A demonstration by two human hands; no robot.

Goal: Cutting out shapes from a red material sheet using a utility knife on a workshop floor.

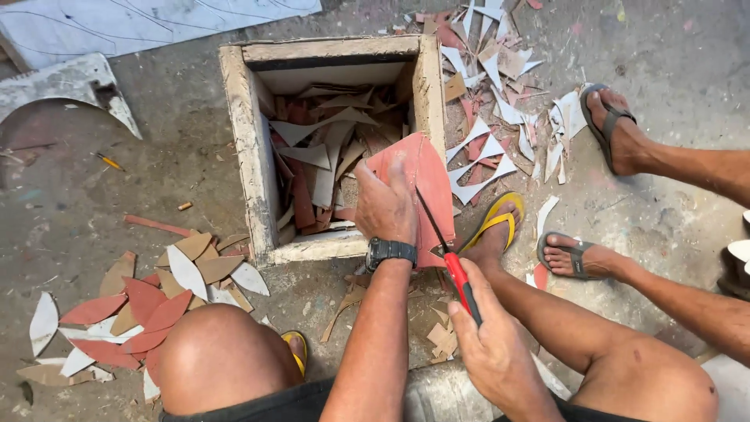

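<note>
Hands: left (384, 205) holds red sheet (426, 187), right (492, 348) grips cutter (453, 266), beside scrap-filled wooden box (248, 148).

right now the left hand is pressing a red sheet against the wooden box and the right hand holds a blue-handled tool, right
Not quite: the head view shows the tool in the right hand has a red handle, not blue. The left hand does press the red sheet against the wooden box.
</note>
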